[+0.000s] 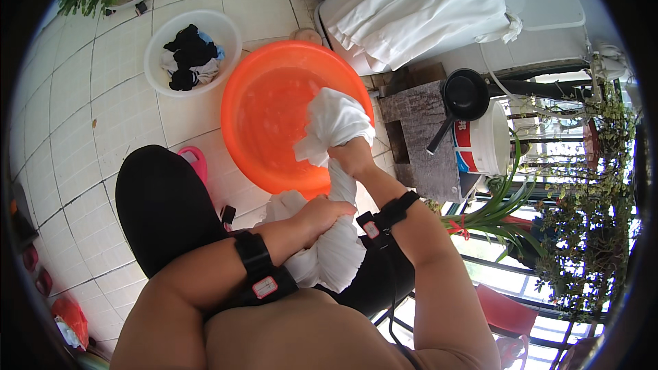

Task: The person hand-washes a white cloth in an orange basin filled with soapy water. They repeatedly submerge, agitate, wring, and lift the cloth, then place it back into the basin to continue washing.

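Observation:
A white cloth (342, 185) is twisted tight between my two hands. My right hand (353, 156) grips it at the upper end, where a bunched part fans out over the right side of an orange plastic basin (234, 139). Nearer my body, my left hand (329, 216) is closed round the lower part, and a thick folded bundle hangs below it over my lap. The basin stands on the tiled floor and holds some liquid. Both forearms wear black straps.
A white plastic basin (154, 69) with dark and light clothes stands at the upper left. White fabric (421, 15) lies over a white appliance at the upper right. A black saucepan (465, 95) and a white bucket (493, 139) are on the right, near plants. A pink slipper (195, 159) is by my knee.

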{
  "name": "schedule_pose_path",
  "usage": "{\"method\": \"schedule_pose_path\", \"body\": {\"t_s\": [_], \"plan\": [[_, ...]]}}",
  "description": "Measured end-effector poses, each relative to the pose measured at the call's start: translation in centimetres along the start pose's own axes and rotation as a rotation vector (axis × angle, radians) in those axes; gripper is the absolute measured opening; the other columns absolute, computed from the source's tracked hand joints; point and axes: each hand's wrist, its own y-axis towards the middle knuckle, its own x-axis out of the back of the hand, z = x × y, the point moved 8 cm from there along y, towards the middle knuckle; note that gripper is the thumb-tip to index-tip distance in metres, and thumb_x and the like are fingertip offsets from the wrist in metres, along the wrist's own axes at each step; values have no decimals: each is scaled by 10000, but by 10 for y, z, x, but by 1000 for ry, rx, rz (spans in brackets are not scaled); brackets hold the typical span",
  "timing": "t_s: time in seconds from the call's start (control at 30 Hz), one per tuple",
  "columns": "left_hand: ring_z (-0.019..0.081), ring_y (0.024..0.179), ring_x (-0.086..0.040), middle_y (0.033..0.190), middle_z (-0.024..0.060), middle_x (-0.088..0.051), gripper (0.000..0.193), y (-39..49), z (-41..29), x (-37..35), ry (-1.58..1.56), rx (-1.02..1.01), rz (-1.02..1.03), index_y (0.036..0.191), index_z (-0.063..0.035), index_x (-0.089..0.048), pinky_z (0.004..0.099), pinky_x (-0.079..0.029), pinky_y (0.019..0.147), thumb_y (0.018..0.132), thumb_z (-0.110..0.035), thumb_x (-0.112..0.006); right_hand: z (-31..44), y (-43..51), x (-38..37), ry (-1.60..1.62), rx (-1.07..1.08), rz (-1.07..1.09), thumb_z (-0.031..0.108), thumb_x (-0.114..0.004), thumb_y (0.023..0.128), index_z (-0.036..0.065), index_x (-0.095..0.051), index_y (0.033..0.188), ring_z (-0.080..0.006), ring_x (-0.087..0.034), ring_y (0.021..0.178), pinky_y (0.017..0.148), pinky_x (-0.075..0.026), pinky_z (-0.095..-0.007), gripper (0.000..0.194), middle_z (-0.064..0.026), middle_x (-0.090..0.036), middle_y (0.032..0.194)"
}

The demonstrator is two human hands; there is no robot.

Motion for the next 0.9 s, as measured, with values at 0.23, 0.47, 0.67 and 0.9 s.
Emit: {"method": "schedule_pose_path", "body": {"t_s": [0.23, 0.47, 0.67, 0.9], "plan": [[188, 552, -559, 698, 104, -589, 251, -9, -11, -6, -14, -38, -53, 768, 68, -600, 336, -454, 537, 746, -178, -644, 3, 12, -5, -419, -125, 123, 214, -706, 668, -124, -597, 954, -409, -640, 910, 787, -522, -423, 456, -299, -644, 923], [182, 592, -575, 699, 84, -590, 234, -13, -17, -10, -58, -11, 50, 759, 31, -604, 340, -460, 561, 773, -199, -641, 6, 18, -4, -450, -91, 41, 241, -726, 677, -15, -582, 1107, -361, -629, 1000, 849, -494, -405, 521, -233, -655, 1038], [235, 668, -622, 843, 129, -589, 590, -24, -24, -24, -481, 16, 191, 1249, -13, -385, 356, -521, 624, 847, -351, -653, 14, 18, 14, -360, -108, 76, 216, -726, 686, -26, -574, 1134, -307, -648, 988, 833, -501, -374, 531, -207, -663, 1030], [316, 877, -613, 1139, 203, -516, 731, -3, -45, -30, -547, -122, 376, 1403, -175, -181, 481, -539, 724, 892, -557, -538, 12, -1, 31, 222, -158, 231, 93, -666, 730, -26, -622, 1096, -243, -650, 922, 740, -526, -373, 387, -150, -664, 971]]}}
